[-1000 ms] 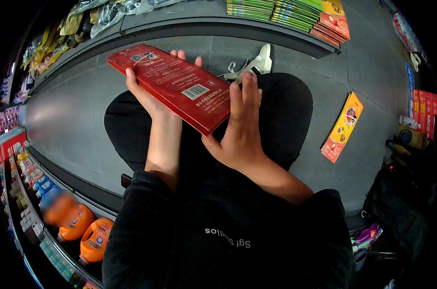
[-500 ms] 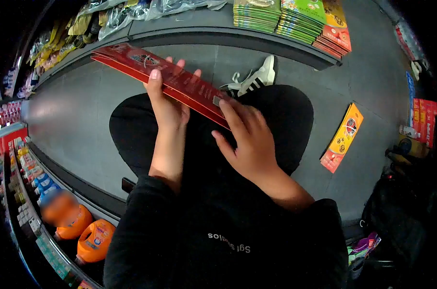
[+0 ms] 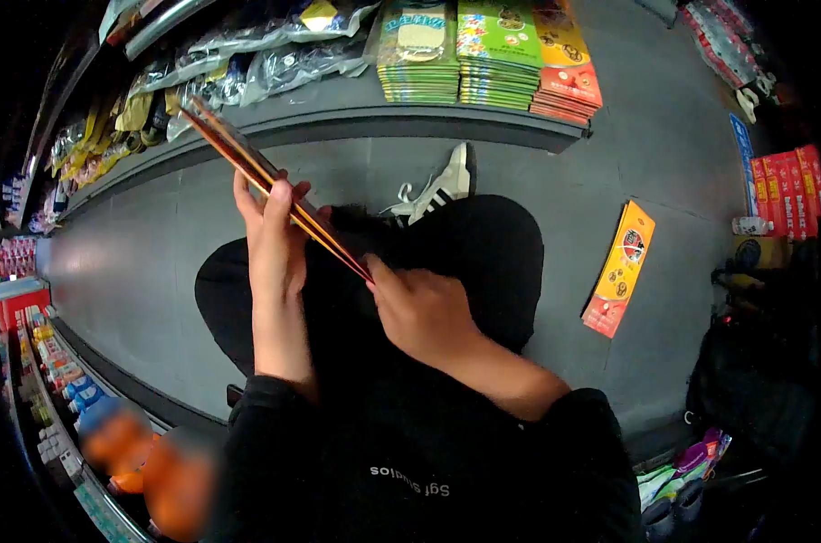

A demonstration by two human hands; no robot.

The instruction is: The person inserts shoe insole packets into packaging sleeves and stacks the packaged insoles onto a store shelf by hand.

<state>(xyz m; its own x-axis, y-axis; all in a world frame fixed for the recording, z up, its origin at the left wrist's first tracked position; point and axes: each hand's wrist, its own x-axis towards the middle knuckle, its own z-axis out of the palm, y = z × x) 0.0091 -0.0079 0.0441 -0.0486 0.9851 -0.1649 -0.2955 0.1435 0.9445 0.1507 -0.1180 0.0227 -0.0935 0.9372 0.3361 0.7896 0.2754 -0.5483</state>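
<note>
Packets (image 3: 247, 158) edge-on, shoe (image 3: 446, 185) and shelf (image 3: 338, 98) beyond

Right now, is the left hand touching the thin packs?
Touching: the head view shows the left hand with its thumb lying across the edges of the thin packs.

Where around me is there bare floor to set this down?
Bare floor lies between your left knee and the bottle shelf, and between your right knee and the yellow packet. Crowded: the low shelf ahead, with packet stacks and bagged goods, and the bottle shelf.
</note>
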